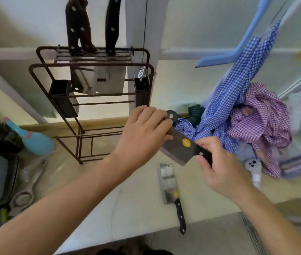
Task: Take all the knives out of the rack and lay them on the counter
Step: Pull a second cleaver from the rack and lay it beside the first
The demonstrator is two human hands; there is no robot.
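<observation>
Both hands on cleaver point(180, 146): right hand point(217, 162) at handle, left hand point(146, 133) at tip.

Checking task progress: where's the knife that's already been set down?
The knife lies on the counter, lower centre, near its front edge, below the cleaver held in both hands.

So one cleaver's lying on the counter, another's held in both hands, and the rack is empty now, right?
Not quite: the rack isn't empty. The head view shows three knife handles sticking up from it. One cleaver does lie on the counter, another in both hands.
</observation>
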